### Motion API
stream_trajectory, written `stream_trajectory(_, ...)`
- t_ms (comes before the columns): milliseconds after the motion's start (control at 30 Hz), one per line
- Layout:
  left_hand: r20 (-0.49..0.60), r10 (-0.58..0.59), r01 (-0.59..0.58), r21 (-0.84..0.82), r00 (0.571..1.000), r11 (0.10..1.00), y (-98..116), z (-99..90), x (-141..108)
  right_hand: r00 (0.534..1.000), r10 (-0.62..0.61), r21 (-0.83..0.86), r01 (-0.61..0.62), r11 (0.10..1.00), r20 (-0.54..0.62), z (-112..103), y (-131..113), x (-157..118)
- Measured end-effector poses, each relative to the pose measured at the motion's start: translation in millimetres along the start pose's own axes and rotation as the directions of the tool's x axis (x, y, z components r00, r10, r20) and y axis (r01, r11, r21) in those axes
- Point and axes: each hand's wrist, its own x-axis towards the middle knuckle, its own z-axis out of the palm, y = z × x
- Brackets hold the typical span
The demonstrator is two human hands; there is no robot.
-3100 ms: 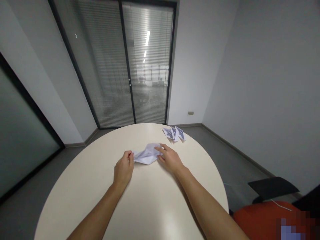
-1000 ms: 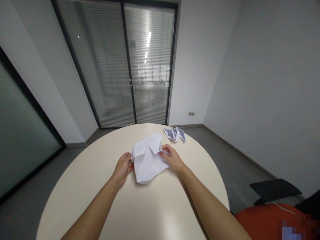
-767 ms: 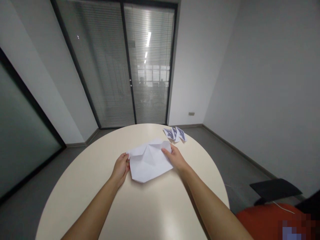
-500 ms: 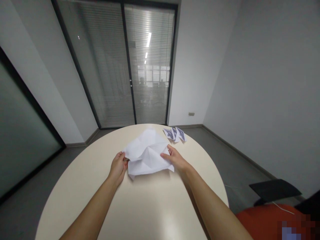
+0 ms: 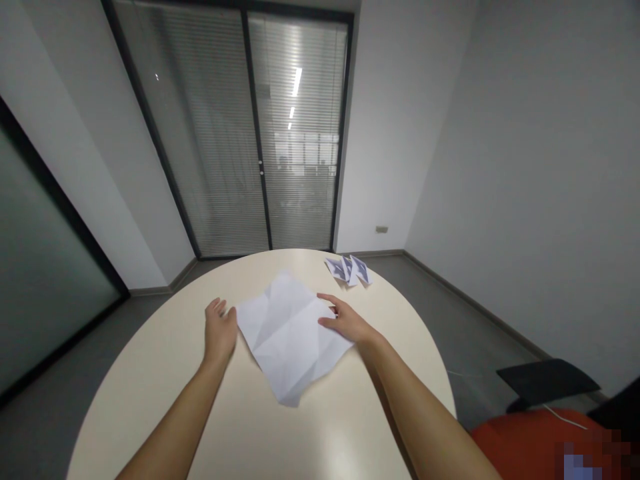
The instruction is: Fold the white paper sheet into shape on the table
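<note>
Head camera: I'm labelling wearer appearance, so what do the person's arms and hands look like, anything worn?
Both forearms are bare, no sleeves in view. The left hand and right hand carry no gloves, and no watch, ring or band shows on them.

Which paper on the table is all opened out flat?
The big white sheet between the hands: unfolded, showing only creases. The small papers at the far edge are folded into points.

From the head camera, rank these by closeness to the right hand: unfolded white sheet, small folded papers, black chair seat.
1. Unfolded white sheet: under the right hand, its fingers resting on the sheet's right edge.
2. Small folded papers: beyond the hand, at the table's far edge.
3. Black chair seat: off the table, far right.
</note>
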Motion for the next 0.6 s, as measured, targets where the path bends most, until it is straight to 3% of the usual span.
stream_trajectory(67,0.062,0.218,-0.226,0.204,0.974,0.952,0.4,4.7,-9.3,0.999,-0.008,-0.153,0.002,0.988,-0.044,0.2,4.5,1.4)
stream_trajectory(100,0.170,0.323,-0.362,0.312,0.931,0.878,0.8,7.9,-16.5,0.998,-0.012,-0.245,-0.005,0.969,-0.069,-0.1,6.0,2.2)
stream_trajectory(133,0.311,0.356,-0.458,0.373,0.881,0.807,1.1,11.4,-25.4,0.994,-0.025,-0.344,-0.012,0.939,-0.104,-0.9,6.9,2.9)
stream_trajectory(200,0.588,0.279,-0.583,0.427,0.760,0.691,0.7,18.4,-46.1,0.977,-0.087,-0.533,-0.030,0.846,-0.194,-4.3,8.0,4.4)
stream_trajectory(267,0.738,0.185,-0.693,0.473,0.649,0.545,-0.4,23.8,-66.4,0.944,-0.165,-0.673,-0.075,0.736,-0.285,-10.0,9.1,6.0)
stream_trajectory(333,0.780,0.070,-0.728,0.543,0.622,0.418,-0.8,26.3,-81.4,0.911,-0.229,-0.768,-0.132,0.627,-0.344,-16.9,11.0,7.9)
stream_trajectory(400,0.781,0.001,-0.734,0.586,0.624,0.343,0.3,26.4,-89.1,0.892,-0.262,-0.825,-0.185,0.535,-0.369,-22.8,14.1,10.2)
stream_trajectory(500,0.765,-0.039,-0.725,0.623,0.642,0.295,3.6,25.0,-91.0,0.881,-0.256,-0.852,-0.251,0.459,-0.398,-26.9,20.5,15.5)
stream_trajectory(600,0.763,-0.037,-0.724,0.627,0.646,0.287,4.6,24.6,-89.9,0.881,-0.218,-0.847,-0.293,0.443,-0.419,-25.9,27.7,22.5)
